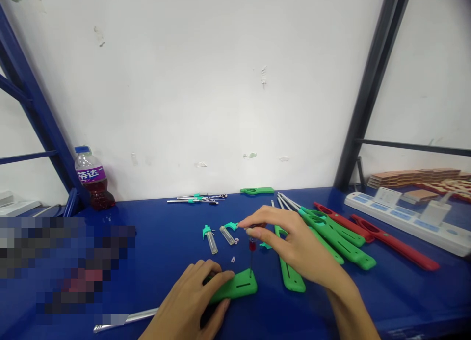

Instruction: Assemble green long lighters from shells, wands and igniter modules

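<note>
My left hand [195, 298] is wrapped round a green long-necked lighter [243, 285], pressing it near the table's front edge. Its metal tube [142, 316] sticks out to the left, and the middle of the body is hidden under my fingers. In my right hand [283, 237] a small screwdriver [252, 246] with a dark red handle is pinched from above. It stands upright, its tip at the end of the green body. Just beyond lie two clear fuel tanks with teal parts, one [211, 242] left of the other [227, 235], and small pale pieces [233, 259].
Several green lighters [331, 234] and red casings [401, 247] lie at right, before a white power strip [408, 220]. Metal tubes [196, 199] and a green casing [257, 190] rest by the wall. A drink bottle [91, 178] stands at left; the lower left is blurred out.
</note>
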Demonstrator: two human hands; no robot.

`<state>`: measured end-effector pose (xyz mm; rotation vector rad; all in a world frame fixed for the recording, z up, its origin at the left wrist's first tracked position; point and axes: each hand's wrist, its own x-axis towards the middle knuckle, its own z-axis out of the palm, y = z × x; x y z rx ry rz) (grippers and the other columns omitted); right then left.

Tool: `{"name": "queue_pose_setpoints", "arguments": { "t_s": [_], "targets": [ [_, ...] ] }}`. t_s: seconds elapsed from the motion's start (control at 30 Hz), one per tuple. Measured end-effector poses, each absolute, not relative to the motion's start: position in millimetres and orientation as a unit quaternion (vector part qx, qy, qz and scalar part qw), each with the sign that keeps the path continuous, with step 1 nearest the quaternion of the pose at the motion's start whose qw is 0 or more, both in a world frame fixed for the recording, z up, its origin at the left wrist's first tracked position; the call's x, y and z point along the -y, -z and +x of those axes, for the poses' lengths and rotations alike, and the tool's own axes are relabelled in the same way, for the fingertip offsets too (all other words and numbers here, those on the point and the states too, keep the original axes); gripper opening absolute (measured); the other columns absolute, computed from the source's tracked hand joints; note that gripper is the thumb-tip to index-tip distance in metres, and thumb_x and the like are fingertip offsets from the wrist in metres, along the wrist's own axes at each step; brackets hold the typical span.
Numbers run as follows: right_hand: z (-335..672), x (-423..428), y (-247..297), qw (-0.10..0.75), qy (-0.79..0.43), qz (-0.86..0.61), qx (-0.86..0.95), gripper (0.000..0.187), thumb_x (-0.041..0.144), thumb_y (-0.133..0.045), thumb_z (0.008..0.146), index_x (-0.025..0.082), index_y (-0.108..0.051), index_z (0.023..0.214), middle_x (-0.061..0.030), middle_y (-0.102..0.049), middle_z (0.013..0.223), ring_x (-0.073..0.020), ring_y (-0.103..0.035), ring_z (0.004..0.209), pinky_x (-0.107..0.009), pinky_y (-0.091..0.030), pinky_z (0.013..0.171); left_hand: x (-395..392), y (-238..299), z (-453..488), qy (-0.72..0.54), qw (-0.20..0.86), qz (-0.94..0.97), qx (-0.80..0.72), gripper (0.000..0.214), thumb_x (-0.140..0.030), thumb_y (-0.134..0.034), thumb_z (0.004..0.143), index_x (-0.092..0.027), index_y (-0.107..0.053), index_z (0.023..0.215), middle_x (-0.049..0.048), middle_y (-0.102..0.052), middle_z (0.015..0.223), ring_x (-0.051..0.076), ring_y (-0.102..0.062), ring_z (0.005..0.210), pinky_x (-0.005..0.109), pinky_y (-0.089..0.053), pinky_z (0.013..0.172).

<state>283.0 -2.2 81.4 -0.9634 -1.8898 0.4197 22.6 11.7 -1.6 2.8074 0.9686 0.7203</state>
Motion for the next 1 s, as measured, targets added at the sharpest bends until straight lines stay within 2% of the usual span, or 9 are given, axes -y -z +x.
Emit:
{"name": "queue_pose_setpoints", "arguments": {
  "t_s": [0.17, 0.33, 0.4, 0.53, 0.63, 0.77, 0.83, 1.0],
  "targets": [
    [282.6, 0.4, -79.3, 0.475, -0.146, -0.412, 0.764, 0.01, 0.029, -0.072, 0.103, 0.031, -0.082, 0.102, 0.0027, -0.076, 0.098, -0.016, -0.07, 0.092, -0.029, -0.051, 0.083, -10.2, -0.3, 23.4, -0.232, 0.047, 0.917, -0.321, 0.038, -0.019, -0.061, 0.101, -0.035, -0.063, 0.135, 0.0026, -0.071, 0.12, 0.025, -0.073, 0.107, 0.044, -0.061, 0.102],
    [283.7, 5.9, -83.3, 0.444, -0.195, -0.388, 0.784, 0.026, 0.021, -0.057, 0.109, 0.033, -0.078, 0.119, 0.0033, -0.077, 0.113, -0.0145, -0.07, 0.102, -0.028, -0.051, 0.092, -9.5, 0.1, 24.2, -0.238, 0.056, 0.914, -0.323, 0.039, -0.017, -0.061, 0.1, -0.033, -0.063, 0.136, 0.003, -0.07, 0.12, 0.024, -0.073, 0.107, 0.043, -0.06, 0.104],
    [284.3, 6.5, -84.3, 0.438, -0.213, -0.385, 0.784, 0.029, 0.02, -0.058, 0.109, 0.035, -0.077, 0.124, 0.0051, -0.079, 0.11, -0.0133, -0.071, 0.098, -0.026, -0.052, 0.09, -9.8, -0.3, 24.2, -0.239, 0.054, 0.914, -0.323, 0.039, -0.016, -0.061, 0.1, -0.033, -0.063, 0.135, 0.0027, -0.07, 0.119, 0.024, -0.073, 0.107, 0.044, -0.059, 0.106],
    [284.3, 3.2, -83.0, 0.452, -0.195, -0.393, 0.777, 0.015, 0.024, -0.07, 0.104, 0.031, -0.081, 0.111, 0.0053, -0.079, 0.097, -0.0136, -0.071, 0.09, -0.025, -0.052, 0.085, -9.7, -3.0, 24.2, -0.231, 0.053, 0.917, -0.322, 0.041, -0.016, -0.061, 0.1, -0.034, -0.063, 0.137, 0.0028, -0.071, 0.12, 0.023, -0.073, 0.107, 0.043, -0.059, 0.105],
    [282.9, 1.3, -81.4, 0.451, -0.162, -0.396, 0.783, 0.012, 0.025, -0.071, 0.103, 0.03, -0.082, 0.106, 0.0039, -0.077, 0.096, -0.0138, -0.07, 0.09, -0.025, -0.051, 0.084, -8.9, -4.6, 24.5, -0.232, 0.052, 0.916, -0.324, 0.041, -0.015, -0.061, 0.1, -0.033, -0.063, 0.136, 0.0029, -0.071, 0.12, 0.023, -0.073, 0.107, 0.041, -0.061, 0.102],
    [281.4, 3.7, -81.9, 0.446, -0.158, -0.4, 0.785, 0.025, 0.023, -0.059, 0.109, 0.031, -0.078, 0.121, 0.0015, -0.079, 0.118, -0.0165, -0.071, 0.109, -0.029, -0.052, 0.095, -8.2, -4.9, 24.4, -0.232, 0.051, 0.917, -0.321, 0.039, -0.016, -0.061, 0.099, -0.032, -0.065, 0.134, 0.0034, -0.071, 0.119, 0.023, -0.073, 0.106, 0.04, -0.062, 0.101],
    [281.7, 5.2, -82.6, 0.448, -0.177, -0.39, 0.785, 0.028, 0.02, -0.055, 0.11, 0.031, -0.077, 0.124, 0.0009, -0.079, 0.121, -0.0173, -0.071, 0.11, -0.03, -0.053, 0.095, -8.1, -4.7, 24.1, -0.23, 0.052, 0.918, -0.319, 0.037, -0.017, -0.061, 0.1, -0.032, -0.064, 0.134, 0.0037, -0.071, 0.119, 0.024, -0.073, 0.106, 0.041, -0.061, 0.102],
    [282.9, 4.1, -81.7, 0.446, -0.179, -0.373, 0.794, 0.022, 0.017, -0.062, 0.106, 0.029, -0.081, 0.109, 0.0016, -0.077, 0.099, -0.0162, -0.071, 0.091, -0.029, -0.052, 0.085, -7.1, -4.6, 24.0, -0.224, 0.056, 0.918, -0.322, 0.038, -0.016, -0.06, 0.101, -0.032, -0.063, 0.135, 0.0031, -0.07, 0.119, 0.023, -0.073, 0.106, 0.044, -0.06, 0.104]
  ]
}}
